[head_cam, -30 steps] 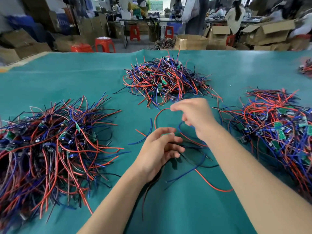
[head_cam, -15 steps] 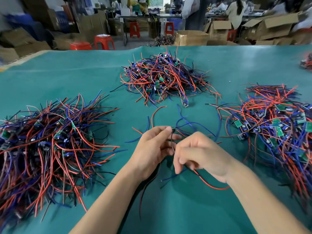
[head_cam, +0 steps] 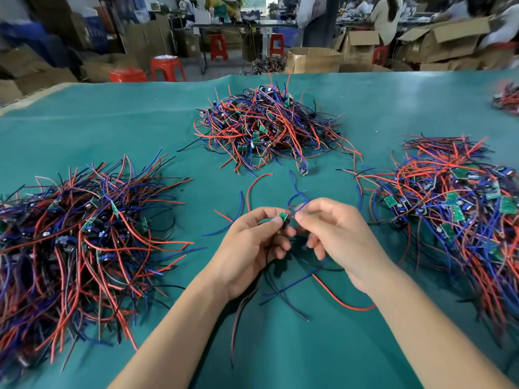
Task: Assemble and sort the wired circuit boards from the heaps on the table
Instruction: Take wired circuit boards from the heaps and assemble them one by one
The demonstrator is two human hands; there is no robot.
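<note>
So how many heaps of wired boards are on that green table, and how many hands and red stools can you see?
Heaps of wired boards: 4, at left, centre, right and, cut off by the frame, far right
Hands: 2, left hand, right hand
Red stools: 5
Total: 11

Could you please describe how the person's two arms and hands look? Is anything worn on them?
Both forearms are bare as far as the view shows: no sleeves, gloves, watch, bracelets or rings are visible. The left hand and the right hand have short, unpainted fingernails. No markings or bandages show on either arm.
</note>
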